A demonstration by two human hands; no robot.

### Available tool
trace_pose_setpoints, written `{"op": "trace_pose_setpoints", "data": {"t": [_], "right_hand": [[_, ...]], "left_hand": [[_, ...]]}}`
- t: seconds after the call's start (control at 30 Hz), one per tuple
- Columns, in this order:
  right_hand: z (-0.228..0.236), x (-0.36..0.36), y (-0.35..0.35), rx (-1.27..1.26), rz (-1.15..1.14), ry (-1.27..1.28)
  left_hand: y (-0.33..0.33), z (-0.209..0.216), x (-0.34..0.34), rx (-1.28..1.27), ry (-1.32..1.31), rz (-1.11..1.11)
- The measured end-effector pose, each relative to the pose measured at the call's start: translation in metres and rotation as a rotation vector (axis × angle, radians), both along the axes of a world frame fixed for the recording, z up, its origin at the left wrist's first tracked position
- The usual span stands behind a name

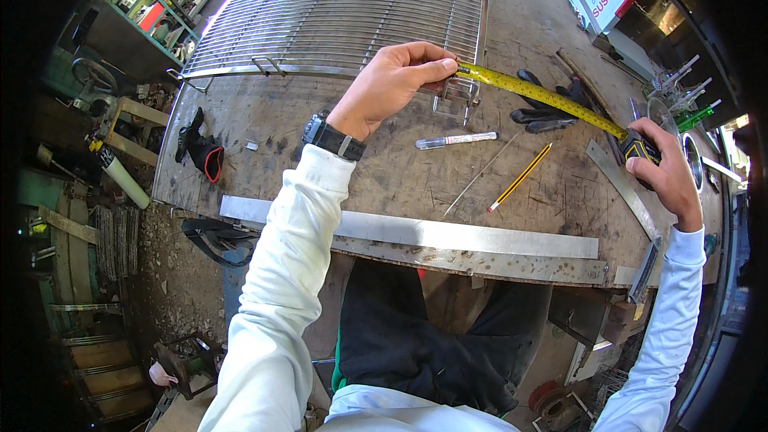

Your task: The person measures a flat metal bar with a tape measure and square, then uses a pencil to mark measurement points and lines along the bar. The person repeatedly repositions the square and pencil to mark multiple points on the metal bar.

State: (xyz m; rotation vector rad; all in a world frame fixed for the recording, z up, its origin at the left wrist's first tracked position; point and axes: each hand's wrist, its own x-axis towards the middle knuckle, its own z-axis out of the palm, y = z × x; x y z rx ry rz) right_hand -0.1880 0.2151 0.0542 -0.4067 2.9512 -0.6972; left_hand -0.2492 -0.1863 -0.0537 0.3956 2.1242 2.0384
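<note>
A yellow tape measure blade (544,94) stretches above the workbench between my hands. My left hand (398,84) pinches its free end between thumb and fingers, close to the corner of a wire rack (336,12). The black and yellow tape measure case (638,146) is gripped in my right hand (672,172), farther right. Just below the blade's free end, small bent-wire frames (456,102) lie by the rack. A white marker (456,140), a yellow and black pencil (520,178) and a thin rod (482,174) rest on the bench between my forearms.
A long flat metal strip (424,232) runs along the near edge of the wooden workbench (376,176). At the right lies a metal square (624,192). Dark gloves (548,112) sit under the blade, another glove (198,148) at the left. Shelves (156,8) stand far left.
</note>
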Motion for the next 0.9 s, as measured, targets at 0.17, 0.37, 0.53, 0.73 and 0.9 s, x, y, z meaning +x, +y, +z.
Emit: {"op": "trace_pose_setpoints", "data": {"t": [0.17,0.37,0.53,0.73,0.9], "right_hand": [[0.0,0.0,-0.001,0.008,-0.012,-0.004],[-0.002,-0.001,0.002,0.0,-0.008,0.011],[0.003,-0.001,-0.004,-0.021,-0.017,-0.039],[0.0,0.005,0.005,-0.112,-0.029,-0.181],[-0.008,0.005,-0.003,-0.1,-0.061,-0.266]], "left_hand": [[0.001,0.0,0.0,-0.005,-0.004,0.006],[0.001,-0.001,-0.001,-0.008,0.001,0.004],[-0.001,-0.001,0.001,0.04,-0.002,0.007],[-0.005,-0.009,0.02,-0.021,0.169,-0.007],[0.002,-0.031,0.028,0.235,0.216,0.01]]}}
